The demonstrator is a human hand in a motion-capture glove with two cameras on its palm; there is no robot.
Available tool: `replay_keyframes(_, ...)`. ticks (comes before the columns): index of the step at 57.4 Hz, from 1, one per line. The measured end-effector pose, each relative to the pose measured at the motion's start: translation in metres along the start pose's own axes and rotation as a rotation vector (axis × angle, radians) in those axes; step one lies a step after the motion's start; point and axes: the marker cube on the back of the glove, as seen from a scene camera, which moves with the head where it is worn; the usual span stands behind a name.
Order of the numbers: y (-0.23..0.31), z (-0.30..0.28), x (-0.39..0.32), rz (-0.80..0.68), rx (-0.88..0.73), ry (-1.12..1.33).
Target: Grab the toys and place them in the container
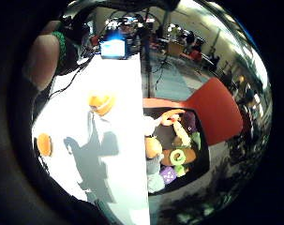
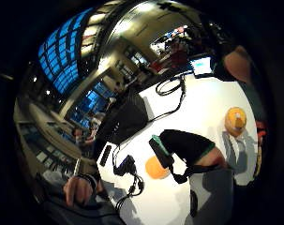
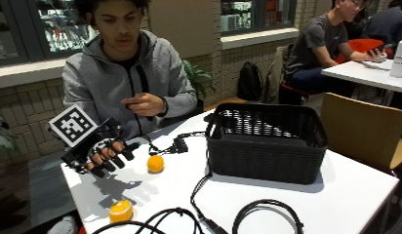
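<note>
A: Where's your gloved right hand just now?

B: It hangs above the white table near its corner at about nine o'clock from the black woven basket. Your fingers are relaxed, slightly bent, and hold nothing. Your bare hand is raised in front of your chest, well clear of the toys; I can't tell whether it pinches anything.

A: And the toys you're after?

B: Two orange ones lie out on the table. One orange toy sits just beside your gloved fingers, at about three o'clock from them, between hand and basket. The second orange toy rests near the table's front edge, at about six o'clock from your hand, beside the looping black cables.

A: Anything put away already?

B: Your little-finger-side palm view shows a separate dark bin down beside the table, below its edge, holding mixed toys. The basket's inside isn't visible from the outside view.

A: So what next?

B: Probably the nearer toy: your hand hovers with the palm down and the fingers free, likely because you're lining up a grasp. It looks rounded, so it might roll; close round it from above.
</note>
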Motion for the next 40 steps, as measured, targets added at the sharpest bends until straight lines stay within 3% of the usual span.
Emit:
replay_keyframes(29,0.020,0.041,-0.049,-0.215,-0.478,-0.009)
replay_keyframes(40,0.025,0.056,-0.059,-0.259,-0.593,0.040)
